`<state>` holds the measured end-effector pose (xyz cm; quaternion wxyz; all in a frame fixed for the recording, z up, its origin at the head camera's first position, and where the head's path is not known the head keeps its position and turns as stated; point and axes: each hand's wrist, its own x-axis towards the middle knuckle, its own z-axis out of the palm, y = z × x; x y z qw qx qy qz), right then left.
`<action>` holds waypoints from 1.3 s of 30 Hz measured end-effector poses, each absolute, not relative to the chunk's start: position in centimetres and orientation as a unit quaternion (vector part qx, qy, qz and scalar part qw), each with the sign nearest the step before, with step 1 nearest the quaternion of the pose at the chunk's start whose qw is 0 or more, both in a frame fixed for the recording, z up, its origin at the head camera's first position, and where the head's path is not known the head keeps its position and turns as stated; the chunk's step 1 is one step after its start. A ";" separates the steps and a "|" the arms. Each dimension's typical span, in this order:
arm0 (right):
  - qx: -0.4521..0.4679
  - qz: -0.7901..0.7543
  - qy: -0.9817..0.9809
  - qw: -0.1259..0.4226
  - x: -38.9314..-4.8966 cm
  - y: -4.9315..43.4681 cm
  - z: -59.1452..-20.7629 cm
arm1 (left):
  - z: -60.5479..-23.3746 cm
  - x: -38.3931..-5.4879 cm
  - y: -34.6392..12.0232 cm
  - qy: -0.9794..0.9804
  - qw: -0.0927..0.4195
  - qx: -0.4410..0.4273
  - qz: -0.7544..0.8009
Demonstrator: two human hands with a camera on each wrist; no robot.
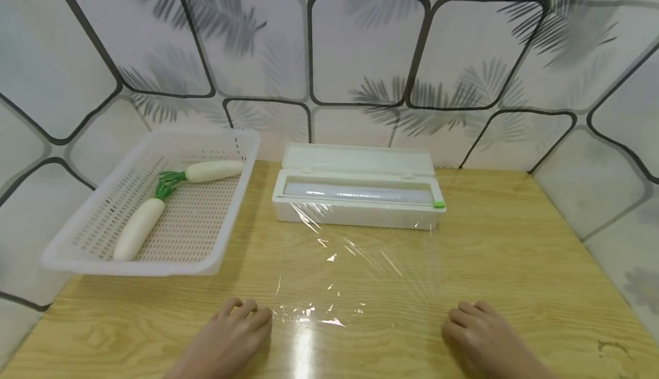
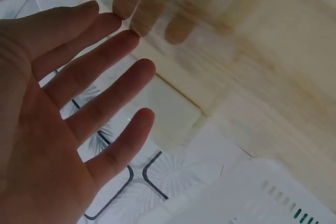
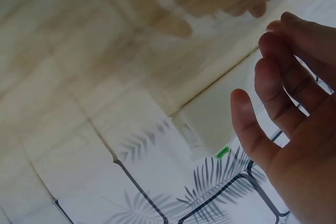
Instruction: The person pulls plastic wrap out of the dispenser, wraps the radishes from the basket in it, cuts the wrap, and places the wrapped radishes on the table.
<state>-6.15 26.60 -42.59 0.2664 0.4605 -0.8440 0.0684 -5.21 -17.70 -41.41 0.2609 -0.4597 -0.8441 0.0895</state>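
A sheet of clear cling film (image 1: 334,259) stretches from a white dispenser box (image 1: 355,216) over the wooden table toward the person. Inside the box, under its raised lid (image 1: 360,159), lies the film roll (image 1: 360,192). My left hand (image 1: 231,333) is beside the film's near left corner, low over the table; its fingers are spread and fairly straight in the left wrist view. By the near right corner is my right hand (image 1: 481,333), fingers loosely bent and thumb close to the index finger. Nothing shows gripped in either palm.
A white perforated basket (image 1: 226,213) stands at the left with two white radishes (image 1: 139,227), green-topped, in it. A patterned covering (image 1: 360,47) rises behind the table (image 1: 515,242) and along both sides. A green slider (image 1: 439,204) sits at the box's right end.
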 end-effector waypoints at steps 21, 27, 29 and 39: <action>0.343 -0.069 -0.936 -0.029 -2.9 28.6 -42.7 | -41.7 -4.6 -16.8 -0.900 0.204 -0.383 0.034; 0.350 -0.033 -0.936 -0.014 -2.4 28.8 -42.8 | -42.2 -4.6 -17.3 -0.886 0.240 -0.397 0.023; 0.357 -0.031 -0.933 0.008 -2.4 28.9 -42.7 | -42.1 -4.6 -17.4 -0.884 0.242 -0.400 0.021; 0.314 0.003 -0.946 -0.083 -2.5 28.9 -42.5 | -42.1 -4.0 -17.7 -0.886 0.242 -0.395 0.009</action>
